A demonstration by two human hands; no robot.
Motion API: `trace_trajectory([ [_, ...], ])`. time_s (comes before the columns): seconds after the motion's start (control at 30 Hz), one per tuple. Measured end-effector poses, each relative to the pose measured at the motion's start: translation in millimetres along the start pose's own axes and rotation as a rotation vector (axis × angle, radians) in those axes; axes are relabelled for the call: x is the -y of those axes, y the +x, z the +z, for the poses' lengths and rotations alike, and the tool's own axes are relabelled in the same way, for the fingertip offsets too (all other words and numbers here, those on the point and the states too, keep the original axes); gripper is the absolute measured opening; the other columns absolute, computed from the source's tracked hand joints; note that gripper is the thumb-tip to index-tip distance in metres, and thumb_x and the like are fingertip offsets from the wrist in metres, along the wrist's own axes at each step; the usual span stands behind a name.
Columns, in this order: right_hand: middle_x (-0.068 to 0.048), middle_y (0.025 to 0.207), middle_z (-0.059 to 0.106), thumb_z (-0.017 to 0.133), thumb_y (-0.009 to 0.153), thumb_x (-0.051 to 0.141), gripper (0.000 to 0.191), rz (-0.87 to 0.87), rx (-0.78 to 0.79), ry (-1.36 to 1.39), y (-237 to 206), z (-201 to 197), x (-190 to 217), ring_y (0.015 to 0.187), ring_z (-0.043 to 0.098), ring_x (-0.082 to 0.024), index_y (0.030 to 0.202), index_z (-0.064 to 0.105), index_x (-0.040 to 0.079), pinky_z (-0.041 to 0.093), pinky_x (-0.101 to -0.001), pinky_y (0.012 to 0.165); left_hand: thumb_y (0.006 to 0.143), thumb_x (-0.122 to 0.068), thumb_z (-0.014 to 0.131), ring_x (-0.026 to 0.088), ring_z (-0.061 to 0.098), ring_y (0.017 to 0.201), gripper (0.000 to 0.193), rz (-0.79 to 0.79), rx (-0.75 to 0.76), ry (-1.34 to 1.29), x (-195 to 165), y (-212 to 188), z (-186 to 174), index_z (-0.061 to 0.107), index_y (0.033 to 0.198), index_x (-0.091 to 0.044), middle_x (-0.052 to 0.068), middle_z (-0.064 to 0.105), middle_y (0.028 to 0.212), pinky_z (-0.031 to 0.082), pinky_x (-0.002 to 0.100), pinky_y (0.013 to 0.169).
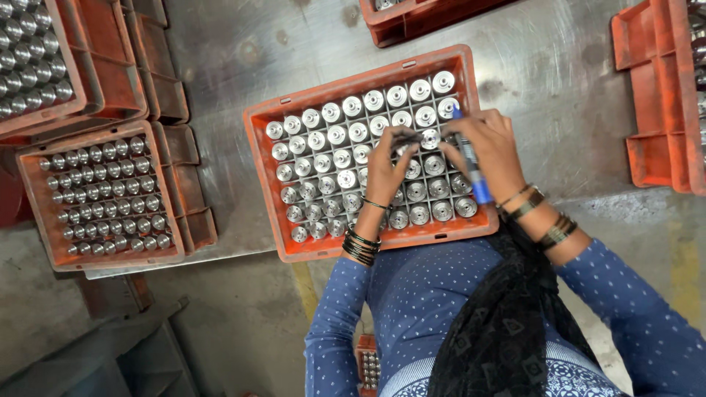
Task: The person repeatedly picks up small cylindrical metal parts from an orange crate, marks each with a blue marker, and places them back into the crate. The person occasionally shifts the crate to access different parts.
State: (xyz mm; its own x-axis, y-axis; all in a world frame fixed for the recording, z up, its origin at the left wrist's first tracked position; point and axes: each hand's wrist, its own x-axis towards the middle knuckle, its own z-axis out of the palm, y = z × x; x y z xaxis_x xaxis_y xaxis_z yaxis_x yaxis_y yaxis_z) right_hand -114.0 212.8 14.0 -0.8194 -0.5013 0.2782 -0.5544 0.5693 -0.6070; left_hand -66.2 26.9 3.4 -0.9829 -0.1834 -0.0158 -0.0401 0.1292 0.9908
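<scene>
The person bends over an orange crate (pixel 265 125) packed with rows of round silver metal parts (pixel 334 136) standing upright in a grid. The left hand (pixel 387 167) rests over the middle of the crate, its fingers (pixel 401 136) curled and drawn together at the tips, which pinch one small metal part (pixel 429 138) lifted just above the row. That part sits right between the two hands, touching the left fingertips and just beside the right thumb.

The right hand (pixel 489 151) is closed around a blue marker pen (pixel 471 165), fingers pressed together along its barrel. The pen runs diagonally through the fist, one end poking out above the knuckles toward the far rows, the capped end sticking out below the palm near the crate's near edge. Whether the tip touches the pinched part I cannot tell.

Off to the left hand's side, well apart on the steel table (pixel 544 51), sits a second orange crate (pixel 44 220) of smaller parts.
</scene>
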Motion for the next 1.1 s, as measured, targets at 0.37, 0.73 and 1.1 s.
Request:
trace_trajectory([
  [0.37, -0.006, 0.097, 0.066, 0.083, 0.069, 0.035, 0.054, -0.155, 0.14, -0.211, 34, 19, 16, 0.111, 0.054, -0.031, 0.113, 0.063, 0.011, 0.036, -0.0493, 0.105, 0.1, -0.011, 0.068, 0.019, 0.067, 0.111, 0.025, -0.063, -0.232, -0.248, 15, -24, -25, 0.054, 0.118, 0.0, 0.012, 0.067, 0.113, 0.053, 0.032, 0.1],
  [0.73, -0.007, 0.112, 0.066, 0.083, 0.078, 0.042, 0.044, -0.294, -0.18, -0.001, -41, -23, 120, 0.118, 0.06, -0.03, 0.105, 0.062, 0.015, 0.04, -0.0551, 0.108, 0.109, -0.054, 0.046, 0.015, 0.056, 0.076, 0.047, -0.518, 0.1, -1.128, -1, -50, -26, 0.057, 0.115, -0.009, 0.003, 0.059, 0.084, 0.049, 0.029, 0.067],
  [1.1, -0.007, 0.107, 0.071, 0.077, 0.09, 0.008, 0.028, 0.066, -0.311, 0.105, -83, -7, 165, 0.097, 0.064, -0.023, 0.113, 0.061, 0.006, 0.045, -0.0366, 0.092, 0.106, -0.041, 0.052, 0.015, 0.058, 0.076, 0.034, -0.477, 0.119, -1.069, -34, -78, -33, 0.056, 0.111, -0.008, 0.004, 0.058, 0.09, 0.049, 0.029, 0.069],
])
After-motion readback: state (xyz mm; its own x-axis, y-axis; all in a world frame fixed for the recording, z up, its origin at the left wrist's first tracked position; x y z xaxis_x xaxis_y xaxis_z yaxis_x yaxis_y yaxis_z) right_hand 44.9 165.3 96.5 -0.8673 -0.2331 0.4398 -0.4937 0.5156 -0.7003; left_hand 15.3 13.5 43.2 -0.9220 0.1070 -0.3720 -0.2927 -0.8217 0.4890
